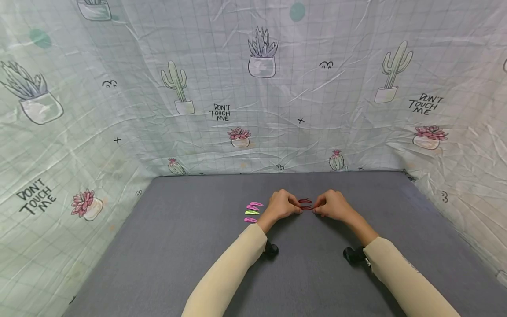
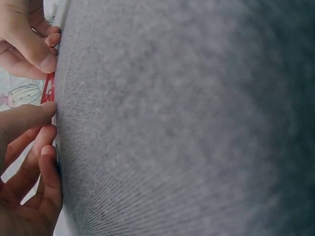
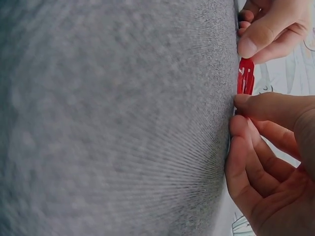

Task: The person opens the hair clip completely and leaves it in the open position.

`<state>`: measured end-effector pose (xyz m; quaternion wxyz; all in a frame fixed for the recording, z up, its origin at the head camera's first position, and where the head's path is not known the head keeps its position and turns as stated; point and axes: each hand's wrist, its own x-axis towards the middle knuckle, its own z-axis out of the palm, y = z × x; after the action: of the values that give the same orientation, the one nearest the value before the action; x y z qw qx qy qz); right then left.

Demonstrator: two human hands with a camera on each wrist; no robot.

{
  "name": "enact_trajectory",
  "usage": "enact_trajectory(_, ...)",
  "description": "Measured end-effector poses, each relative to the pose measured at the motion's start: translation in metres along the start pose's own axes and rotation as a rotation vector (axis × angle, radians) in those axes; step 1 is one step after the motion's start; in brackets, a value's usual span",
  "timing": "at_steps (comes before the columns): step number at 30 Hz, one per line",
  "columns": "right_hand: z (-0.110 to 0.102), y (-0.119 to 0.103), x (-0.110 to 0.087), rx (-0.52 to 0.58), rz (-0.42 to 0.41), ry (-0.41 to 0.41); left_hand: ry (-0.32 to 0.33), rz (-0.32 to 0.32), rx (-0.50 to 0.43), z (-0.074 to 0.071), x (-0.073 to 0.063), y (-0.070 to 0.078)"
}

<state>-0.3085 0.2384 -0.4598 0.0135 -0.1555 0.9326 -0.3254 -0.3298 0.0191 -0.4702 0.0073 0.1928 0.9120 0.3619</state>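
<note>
Red hair clip [image 1: 307, 208], below right of the head frame's centre, long axis running left to right, pinched at opposite ends by left hand [image 1: 282, 204] and right hand [image 1: 332, 205], neither nearer; second red clip [image 1: 305, 200] lies just beyond.

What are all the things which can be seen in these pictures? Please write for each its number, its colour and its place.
table: 1, grey, lower part of the head view
patterned cloth: 1, pale with plant drawings, behind and beside the table
nearer red hair clip: 1, red, on the table
farther red hair clip: 1, red, just beyond the nearer one
pink hair clips: 3, pink, left of the red clips
yellow-green hair clip: 1, yellow-green, among the pink ones
sleeves: 2, cream, on both arms
wrist devices: 2, black, one by each cuff
left hand: 1, bare, pinching the nearer clip's left end
right hand: 1, bare, pinching its right end
</note>
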Motion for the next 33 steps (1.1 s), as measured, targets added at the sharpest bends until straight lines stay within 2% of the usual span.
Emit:
enact_trajectory(5,-0.001,0.0,0.0,-0.002,-0.005,-0.003,-0.016,0.019,-0.04,-0.003,-0.001,-0.004)
enact_trajectory(13,-0.007,-0.008,0.001,0.01,-0.025,0.032,-0.016,0.039,-0.112,-0.02,-0.009,-0.011)
enact_trajectory(20,-0.008,-0.024,0.004,0.024,-0.048,0.021,0.019,0.091,-0.132,-0.042,-0.019,-0.024)
enact_trajectory(27,0.002,-0.044,0.01,0.038,-0.106,0.041,0.008,0.072,-0.167,-0.066,-0.034,-0.037)
enact_trajectory(33,0.015,-0.065,0.02,0.066,-0.149,0.034,0.037,0.052,-0.202,-0.087,-0.045,-0.05)
